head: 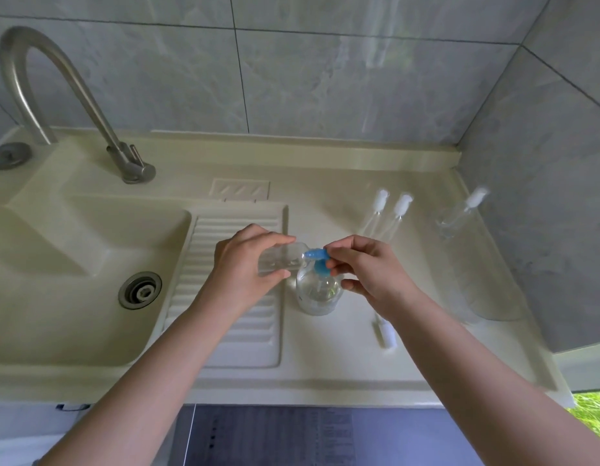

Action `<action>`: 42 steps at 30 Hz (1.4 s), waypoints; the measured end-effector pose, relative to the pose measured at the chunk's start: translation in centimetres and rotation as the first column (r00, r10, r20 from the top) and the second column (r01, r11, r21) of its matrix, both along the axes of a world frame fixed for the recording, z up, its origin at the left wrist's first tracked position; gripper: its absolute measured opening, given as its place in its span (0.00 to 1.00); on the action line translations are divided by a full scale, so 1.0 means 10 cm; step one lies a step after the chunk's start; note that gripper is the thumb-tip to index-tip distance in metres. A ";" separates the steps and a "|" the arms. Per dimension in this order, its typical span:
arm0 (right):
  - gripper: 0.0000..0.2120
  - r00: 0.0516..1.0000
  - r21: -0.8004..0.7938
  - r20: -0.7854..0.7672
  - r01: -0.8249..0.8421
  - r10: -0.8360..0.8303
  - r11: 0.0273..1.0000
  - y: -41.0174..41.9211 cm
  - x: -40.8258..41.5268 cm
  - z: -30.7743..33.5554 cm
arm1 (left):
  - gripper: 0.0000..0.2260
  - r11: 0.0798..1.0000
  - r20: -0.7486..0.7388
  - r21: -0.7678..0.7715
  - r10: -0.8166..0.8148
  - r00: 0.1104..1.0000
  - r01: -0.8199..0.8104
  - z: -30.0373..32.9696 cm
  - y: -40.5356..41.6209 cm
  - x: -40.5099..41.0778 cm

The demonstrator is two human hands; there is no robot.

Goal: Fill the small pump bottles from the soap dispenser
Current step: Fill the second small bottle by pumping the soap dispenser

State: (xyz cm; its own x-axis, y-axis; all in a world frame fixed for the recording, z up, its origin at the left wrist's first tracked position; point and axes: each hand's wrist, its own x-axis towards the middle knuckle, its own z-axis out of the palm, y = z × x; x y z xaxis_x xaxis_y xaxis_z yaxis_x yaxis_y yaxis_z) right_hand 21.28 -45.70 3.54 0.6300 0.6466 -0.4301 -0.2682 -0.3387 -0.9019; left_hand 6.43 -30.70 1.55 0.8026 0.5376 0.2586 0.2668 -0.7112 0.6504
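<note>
Gripped on its side in the left hand (244, 264), a small clear bottle (281, 260) has its open mouth at the blue spout of the soap dispenser (318, 290).

Fingers and thumb of that hand curl round the little bottle, which holds a thin layer of clear liquid. The right hand (365, 274) rests its curled fingertips on the blue pump head (317, 255), thumb beside the collar. The dispenser stands upright on the counter (325, 364) just right of the ribbed drainboard (231, 297); it is clear and rounded, how full is hard to tell. Further back two white pump tops (391, 210) lie side by side, and a capped clear bottle (459, 216) lies near the wall, blurred. Another white pump top (386, 334) lies near the right wrist, partly hidden.
</note>
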 end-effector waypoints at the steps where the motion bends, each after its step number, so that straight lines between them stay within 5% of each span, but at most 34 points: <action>1: 0.04 1.000 0.003 0.027 0.003 -0.003 1.000 0.01 -0.01 0.00 | 0.24 1.000 -0.001 -0.010 0.003 1.000 -0.003 0.00 -0.01 0.00; 4: 0.05 0.991 0.012 0.129 0.028 -0.030 1.000 0.03 -0.07 -0.05 | 0.24 0.999 -0.002 -0.028 0.014 1.000 -0.014 0.00 -0.02 0.01; 36: 0.03 1.000 -0.101 0.006 -0.008 0.009 0.995 0.07 0.05 0.10 | 0.23 0.999 -0.028 -0.045 0.016 0.999 -0.017 0.04 0.00 -0.02; 42: 0.04 0.995 -0.119 0.094 0.030 -0.019 0.992 0.10 0.00 0.06 | 0.22 0.999 -0.035 -0.040 0.018 0.999 -0.019 0.02 -0.02 -0.01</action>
State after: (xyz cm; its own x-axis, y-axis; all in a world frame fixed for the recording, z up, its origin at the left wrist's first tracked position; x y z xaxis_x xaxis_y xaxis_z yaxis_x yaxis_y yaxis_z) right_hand 21.32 -44.70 4.11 0.6857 0.5780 -0.4425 -0.1945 -0.4403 -0.8765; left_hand 6.30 -30.87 1.76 0.8005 0.5618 0.2088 0.3023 -0.6793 0.6687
